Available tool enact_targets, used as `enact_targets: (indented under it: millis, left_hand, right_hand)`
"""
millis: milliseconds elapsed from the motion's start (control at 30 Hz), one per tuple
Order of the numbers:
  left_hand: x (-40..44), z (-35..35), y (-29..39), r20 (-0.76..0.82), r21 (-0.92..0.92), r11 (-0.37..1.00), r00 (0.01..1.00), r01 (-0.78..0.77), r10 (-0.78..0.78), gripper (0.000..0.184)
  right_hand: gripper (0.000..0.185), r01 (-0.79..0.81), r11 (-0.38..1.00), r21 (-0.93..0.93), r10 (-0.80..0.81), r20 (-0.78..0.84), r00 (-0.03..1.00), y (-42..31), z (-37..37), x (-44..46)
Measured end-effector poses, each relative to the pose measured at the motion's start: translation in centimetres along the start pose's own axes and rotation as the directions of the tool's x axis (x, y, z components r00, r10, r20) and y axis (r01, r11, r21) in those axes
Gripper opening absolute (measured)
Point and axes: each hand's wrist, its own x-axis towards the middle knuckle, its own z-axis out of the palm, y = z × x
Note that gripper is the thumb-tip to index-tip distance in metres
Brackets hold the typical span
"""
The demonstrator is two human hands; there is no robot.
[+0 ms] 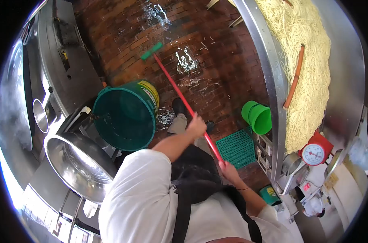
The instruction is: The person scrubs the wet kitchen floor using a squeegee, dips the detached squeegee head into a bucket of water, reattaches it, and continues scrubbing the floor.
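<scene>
A long red pole (177, 88) with a green crosswise head (151, 51) slants across the view; whether the head is a brush or a squeegee I cannot tell. Its head rests on a wet brick floor (123, 44). My left hand (197, 125) is wrapped round the middle of the pole. Near the pole's lower end, my right hand (230, 171) is closed round it too. Pale noodle-like scraps (204, 45) lie on the floor to the right of the head. My shoes (178, 106) show under the pole.
A big dark green tub (125, 117) stands left of my legs, above a steel bowl (78, 162). On the right, a steel table (269, 69) bears heaped noodles (309, 73) and a red dial scale (313, 153). Below its edge are a green bucket (258, 117) and a green mat (236, 149).
</scene>
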Motion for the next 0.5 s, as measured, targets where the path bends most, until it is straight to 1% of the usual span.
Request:
enact_targets:
  millis: [33, 100, 133, 200, 233, 267, 300, 333, 367, 400, 433, 467, 500]
  left_hand:
    - [-0.1, 1.7, 2.8, 0.058, -0.085, 0.995, 0.997, -0.054, 0.059, 0.031]
    - [-0.9, 1.9, 6.3, 0.058, -0.185, 0.973, 0.987, -0.139, 0.152, 0.03]
    - [-1.6, 0.1, 6.9, 0.086, -0.177, 0.971, 0.98, -0.162, 0.179, 0.029]
    - [-2.2, -4.1, 6.6, 0.137, -0.155, 0.968, 0.966, -0.197, 0.219, 0.029]
    - [-1.7, -5.1, 5.4, 0.022, -0.012, 0.983, 0.983, -0.182, 0.182, 0.029]
    - [-0.4, -4.9, 3.6, -0.137, 0.1, 0.989, 0.983, -0.109, 0.123, 0.028]
    - [0.0, -7.3, 1.4, -0.325, 0.207, 0.978, 0.942, -0.016, 0.084, 0.024]
    - [2.2, -7.0, -1.3, -0.374, 0.13, 0.992, 0.926, 0.008, 0.041, 0.022]
    - [3.1, -8.8, -3.4, -0.47, 0.213, 0.975, 0.881, 0.058, 0.051, 0.023]
    - [4.4, -10.7, -5.3, -0.423, 0.168, 0.976, 0.905, 0.138, -0.055, 0.025]
    - [6.1, -11.0, -7.5, -0.503, 0.15, 0.972, 0.86, 0.18, -0.082, 0.025]
    - [7.1, -10.7, -9.2, -0.579, 0.127, 0.966, 0.808, 0.224, -0.111, 0.025]
    - [6.8, -11.4, -9.8, -0.541, 0.114, 0.972, 0.833, 0.205, -0.113, 0.027]
  right_hand:
    - [0.055, 0.02, 1.0, 0.004, -0.02, -0.012, 1.0, 1.3, -0.4, -2.7]
    - [0.054, -0.087, 0.995, -0.053, 0.085, -0.037, 0.996, 2.9, -0.8, -5.7]
    - [0.053, -0.15, 0.985, -0.081, 0.147, -0.042, 0.988, 3.5, -0.6, -7.2]
    - [0.056, -0.09, 0.995, -0.045, 0.086, -0.082, 0.993, 3.5, -0.7, -6.8]
    - [0.058, -0.055, 0.998, -0.03, 0.052, -0.101, 0.994, 3.1, -1.0, -5.9]
    - [0.056, -0.018, 1.0, 0.026, 0.022, -0.128, 0.991, 3.0, -0.7, -3.1]
    - [0.055, 0.023, 0.996, 0.081, -0.01, -0.157, 0.988, 2.0, -0.5, 0.6]
    - [0.05, 0.224, 0.955, 0.196, -0.178, -0.225, 0.958, -1.8, -2.3, 2.9]
    - [0.046, 0.373, 0.893, 0.251, -0.3, -0.285, 0.91, -2.8, -1.6, 7.6]
    - [0.038, 0.23, 0.852, 0.471, -0.192, -0.128, 0.973, -6.7, -3.5, 10.2]
    - [0.034, 0.09, 0.793, 0.603, -0.143, 0.04, 0.989, -11.2, -6.2, 10.4]
    - [0.031, 0.094, 0.73, 0.677, -0.183, 0.061, 0.981, -13.4, -7.1, 11.9]
    - [0.031, 0.027, 0.727, 0.687, -0.125, 0.094, 0.988, -15.1, -7.0, 13.0]
